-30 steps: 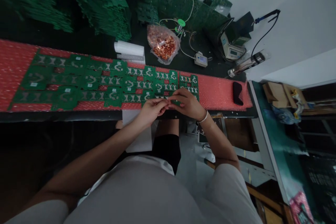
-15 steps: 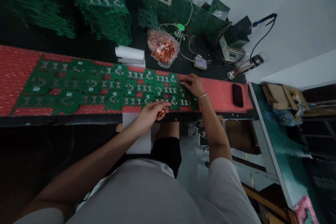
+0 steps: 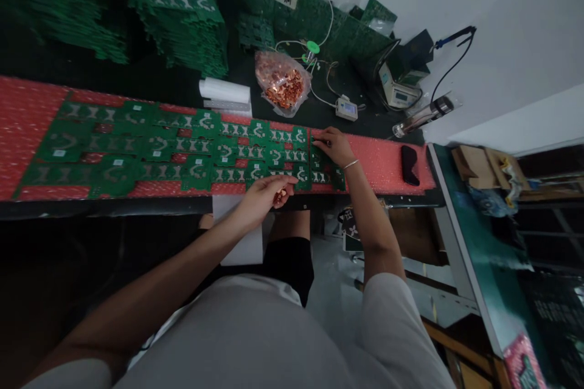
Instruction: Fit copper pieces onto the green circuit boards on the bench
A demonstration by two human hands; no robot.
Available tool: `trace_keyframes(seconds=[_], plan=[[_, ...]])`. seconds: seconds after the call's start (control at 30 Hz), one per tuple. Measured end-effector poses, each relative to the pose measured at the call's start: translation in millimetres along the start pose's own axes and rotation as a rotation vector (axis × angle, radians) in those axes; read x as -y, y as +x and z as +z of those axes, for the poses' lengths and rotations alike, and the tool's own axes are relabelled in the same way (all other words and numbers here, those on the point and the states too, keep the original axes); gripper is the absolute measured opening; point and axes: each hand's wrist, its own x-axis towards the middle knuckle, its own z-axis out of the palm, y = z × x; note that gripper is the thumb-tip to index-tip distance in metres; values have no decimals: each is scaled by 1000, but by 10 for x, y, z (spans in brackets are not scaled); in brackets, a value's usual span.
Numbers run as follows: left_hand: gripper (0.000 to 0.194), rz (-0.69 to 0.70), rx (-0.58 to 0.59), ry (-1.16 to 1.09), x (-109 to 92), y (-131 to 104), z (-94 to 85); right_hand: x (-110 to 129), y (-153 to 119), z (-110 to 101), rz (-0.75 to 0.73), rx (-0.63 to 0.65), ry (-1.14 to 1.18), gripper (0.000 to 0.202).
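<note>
Several green circuit boards (image 3: 157,146) lie side by side on red bubble wrap (image 3: 369,164) along the bench. My left hand (image 3: 271,194) is curled around small copper pieces (image 3: 281,196) at the bench's front edge, just in front of the boards. Over the rightmost board (image 3: 318,164), my right hand (image 3: 332,144) is closed, its fingertips pinched at the board's upper left part. What those fingertips hold is too small and dark to make out. Behind the boards sits a clear plastic bag (image 3: 283,85) of copper pieces.
Stacked green boards (image 3: 177,18) stand at the back left. A white roll (image 3: 225,91), a solder spool (image 3: 312,47), a small device (image 3: 347,108) and cables lie behind the wrap. A black phone (image 3: 410,165) rests at the right, near a clear cylinder (image 3: 422,117).
Both hands keep nearly the same places, the right one still at the rightmost board. The view has shifted slightly.
</note>
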Motion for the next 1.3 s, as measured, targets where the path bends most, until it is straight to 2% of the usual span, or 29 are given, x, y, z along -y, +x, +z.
trace_keyframes(seconds=[0.17, 0.3, 0.37, 0.47, 0.57, 0.63, 0.77, 0.87, 0.97, 1.03, 1.13, 1.3], plan=[[28, 6, 1, -6, -7, -1, -15, 40, -38, -5, -53, 52, -164, 22], [41, -15, -16, -59, -52, 17, -37, 227, -130, -68, -66, 113, -239, 36], [49, -28, -10, -78, -73, 32, -52, 444, -204, -118, -62, 58, -138, 36], [60, -25, 46, -86, -83, 58, -71, 890, -346, -173, -112, -61, 107, 24], [67, -7, 106, -86, -73, 80, -76, 1276, -462, -150, -218, -34, 219, 18], [70, 12, 125, -85, -59, 88, -72, 1410, -494, -89, -283, -25, 211, 17], [74, 20, 132, -78, -30, 82, -68, 1452, -493, 40, -384, -75, 136, 13], [72, 51, 55, -110, -12, 70, -72, 1452, -530, 93, -423, -137, -46, 14], [59, 99, -73, -170, -2, 77, -83, 1477, -623, 126, -460, -246, -253, 12], [43, 101, -89, -140, 2, 92, -98, 1495, -681, 138, -486, -265, -300, 10], [34, 121, -48, -64, 2, 113, -133, 1510, -711, 114, -472, -218, -271, 11], [41, 113, 7, -21, -31, 113, -196, 1480, -639, -5, -408, -122, -56, 11]])
